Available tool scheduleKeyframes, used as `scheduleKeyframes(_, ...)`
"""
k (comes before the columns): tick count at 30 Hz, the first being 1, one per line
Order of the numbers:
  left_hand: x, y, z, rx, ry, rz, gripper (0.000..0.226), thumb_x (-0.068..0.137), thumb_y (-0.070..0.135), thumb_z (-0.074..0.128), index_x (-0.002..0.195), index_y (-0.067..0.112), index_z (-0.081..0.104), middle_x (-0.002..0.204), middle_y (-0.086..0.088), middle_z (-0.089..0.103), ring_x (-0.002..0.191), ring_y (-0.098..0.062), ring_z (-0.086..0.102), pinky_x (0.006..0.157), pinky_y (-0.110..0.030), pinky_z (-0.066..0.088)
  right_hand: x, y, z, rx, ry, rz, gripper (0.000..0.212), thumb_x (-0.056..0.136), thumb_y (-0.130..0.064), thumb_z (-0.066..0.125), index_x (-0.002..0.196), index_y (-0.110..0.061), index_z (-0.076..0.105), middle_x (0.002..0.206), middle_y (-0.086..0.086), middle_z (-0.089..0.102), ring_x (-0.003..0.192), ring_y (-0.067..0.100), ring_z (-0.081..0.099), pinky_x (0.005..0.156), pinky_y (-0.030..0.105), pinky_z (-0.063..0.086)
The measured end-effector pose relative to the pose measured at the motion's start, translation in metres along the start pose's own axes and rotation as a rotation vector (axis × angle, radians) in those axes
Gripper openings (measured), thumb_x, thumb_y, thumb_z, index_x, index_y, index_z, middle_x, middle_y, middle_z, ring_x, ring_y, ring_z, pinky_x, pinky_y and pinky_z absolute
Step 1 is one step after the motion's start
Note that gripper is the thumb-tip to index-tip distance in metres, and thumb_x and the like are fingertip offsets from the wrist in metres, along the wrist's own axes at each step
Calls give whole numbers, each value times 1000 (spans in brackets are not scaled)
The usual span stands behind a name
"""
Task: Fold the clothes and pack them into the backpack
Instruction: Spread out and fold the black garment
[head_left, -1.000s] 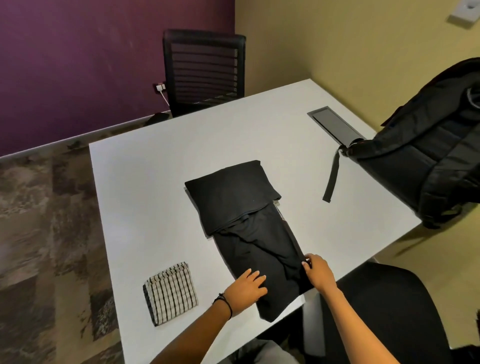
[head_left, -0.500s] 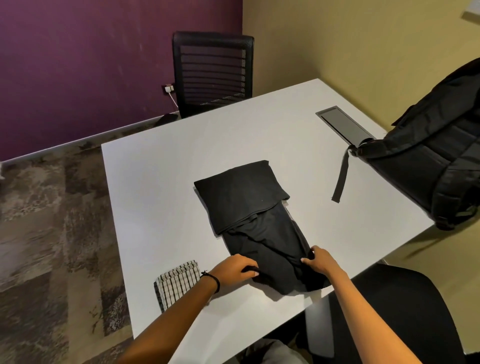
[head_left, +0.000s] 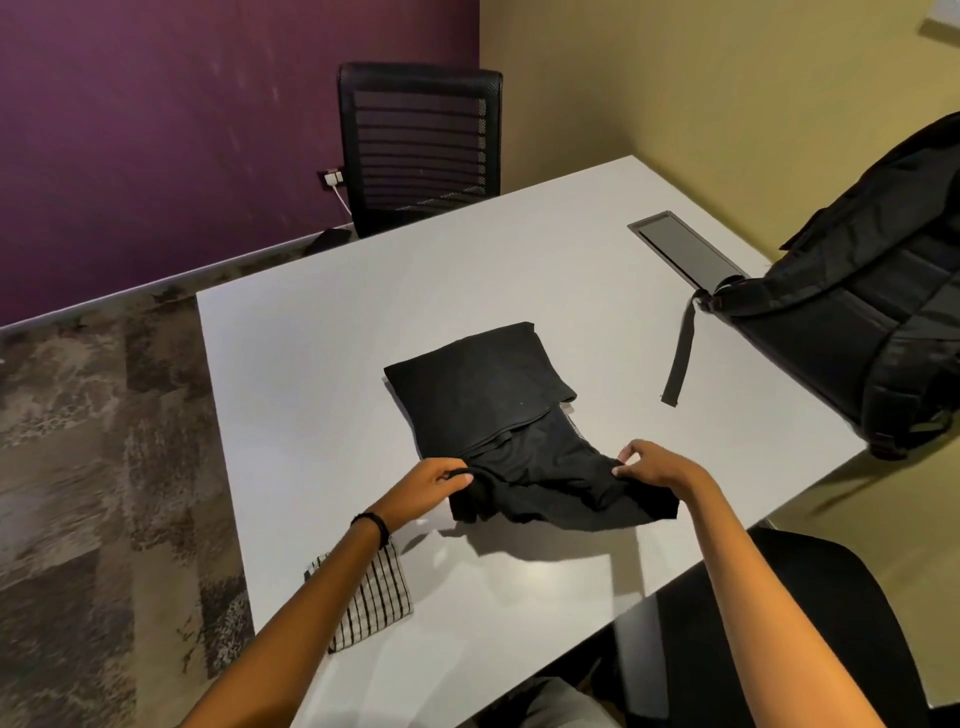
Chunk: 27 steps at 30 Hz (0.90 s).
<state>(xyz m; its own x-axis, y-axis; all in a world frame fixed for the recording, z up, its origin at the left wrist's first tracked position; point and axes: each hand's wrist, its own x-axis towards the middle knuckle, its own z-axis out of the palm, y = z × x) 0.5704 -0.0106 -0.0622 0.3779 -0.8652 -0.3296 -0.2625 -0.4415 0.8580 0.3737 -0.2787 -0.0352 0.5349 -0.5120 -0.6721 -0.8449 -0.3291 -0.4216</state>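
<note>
A black garment lies partly folded in the middle of the white table. Its near end is lifted off the table and hangs between my hands. My left hand grips the left corner of that lifted end. My right hand pinches the right corner. A folded black-and-white checked cloth lies near the table's front left edge, partly under my left forearm. The black backpack stands at the table's right edge with a strap trailing onto the table.
A black mesh office chair stands behind the far side of the table. A grey cable hatch is set into the table at the far right. Another black chair sits at the near right. Patterned carpet covers the floor on the left.
Both hands went from resting on the garment's near end to gripping its corners. They have lifted that end and carried it away from the table edge, toward the folded part.
</note>
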Motion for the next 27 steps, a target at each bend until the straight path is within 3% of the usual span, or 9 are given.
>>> scheduleKeyframes(3,-4,1,-21,-68,65,-15,21,97,19,48,103,6,63,97,-10,64,94,-13,60,84,-23,48,7,-13,-16,161,59,-47,25,90,-17,59,113,-9,58,112,5,51,101,18,48,82,25,36)
scheduleKeyframes(8,-5,-5,-47,-177,192,-31,18,95,19,51,107,12,63,103,-6,65,102,-16,62,87,-23,52,19,-47,-37,363,9,-110,19,92,-9,50,96,-7,68,98,7,65,86,17,58,67,19,44)
scheduleKeyframes(14,15,3,-70,-300,357,-58,15,96,16,50,105,11,60,104,-5,63,100,-14,61,78,-21,55,51,-81,-51,436,-6,-51,18,88,-17,57,92,-4,69,88,9,65,76,20,57,60,26,44)
scheduleKeyframes(18,40,8,-83,-379,481,-99,11,96,16,50,101,14,59,98,1,63,92,-7,60,70,-16,52,73,-101,-58,466,-11,46,19,86,-22,60,82,-3,63,80,12,60,68,24,52,55,30,41)
scheduleKeyframes(22,68,5,-96,-415,558,-138,9,95,19,53,95,15,62,91,-1,65,84,-10,60,69,-23,51,96,-116,-59,621,-18,121,21,89,-23,59,75,-6,59,70,9,55,58,20,47,49,28,36)
scheduleKeyframes(27,111,-17,-110,-432,657,-301,24,92,18,56,68,13,56,63,-2,51,60,-13,45,54,-22,36,136,-128,-50,960,-35,196,21,92,-28,55,85,-8,60,84,12,60,73,23,55,49,30,50)
